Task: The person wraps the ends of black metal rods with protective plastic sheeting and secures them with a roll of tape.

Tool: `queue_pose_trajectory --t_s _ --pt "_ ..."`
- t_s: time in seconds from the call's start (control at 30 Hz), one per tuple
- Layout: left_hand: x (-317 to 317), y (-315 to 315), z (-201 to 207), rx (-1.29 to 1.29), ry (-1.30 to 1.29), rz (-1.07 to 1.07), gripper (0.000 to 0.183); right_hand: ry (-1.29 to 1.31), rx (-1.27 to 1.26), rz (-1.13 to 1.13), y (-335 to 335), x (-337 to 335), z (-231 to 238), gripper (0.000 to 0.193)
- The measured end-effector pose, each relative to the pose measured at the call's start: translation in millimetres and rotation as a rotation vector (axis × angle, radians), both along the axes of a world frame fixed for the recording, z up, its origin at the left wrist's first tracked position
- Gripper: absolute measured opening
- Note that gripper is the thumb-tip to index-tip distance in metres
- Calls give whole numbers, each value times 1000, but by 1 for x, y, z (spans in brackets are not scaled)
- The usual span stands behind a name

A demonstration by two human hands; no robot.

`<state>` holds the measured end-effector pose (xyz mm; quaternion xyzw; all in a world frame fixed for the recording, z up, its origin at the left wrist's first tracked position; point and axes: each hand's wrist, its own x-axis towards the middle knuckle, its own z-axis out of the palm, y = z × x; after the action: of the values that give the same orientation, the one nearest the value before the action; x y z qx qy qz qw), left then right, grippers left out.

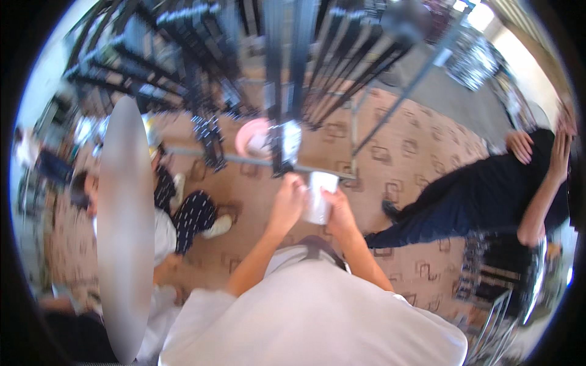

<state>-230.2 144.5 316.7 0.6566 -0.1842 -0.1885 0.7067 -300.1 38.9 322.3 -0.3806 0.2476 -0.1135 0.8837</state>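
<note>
Hands (314, 204) on white cup (320, 198), black rack (293, 73) ahead, pink bowl (253, 137)

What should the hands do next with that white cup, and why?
Probably keep both hands steady and lift the white cup a little toward the black metal rack. The left hand and right hand grip its two sides just below the rack's lower rail, near a pink bowl. The picture is blurred, so this is a guess.

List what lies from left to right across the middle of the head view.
Seated person in patterned trousers → left hand → white cup, held by both hands → right hand → person in dark clothes at the right.
</note>
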Motion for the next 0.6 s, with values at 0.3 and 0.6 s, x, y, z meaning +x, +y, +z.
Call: queue_pose_trajectory --t_s 0.3,0.6 --pt "-22 -5 6 352 -208 114 33 33 89 56 -4 -8 5 30" --pt "-50 -10 30 33 32 48 15 -31 166 -25 -6 -32 22 37"
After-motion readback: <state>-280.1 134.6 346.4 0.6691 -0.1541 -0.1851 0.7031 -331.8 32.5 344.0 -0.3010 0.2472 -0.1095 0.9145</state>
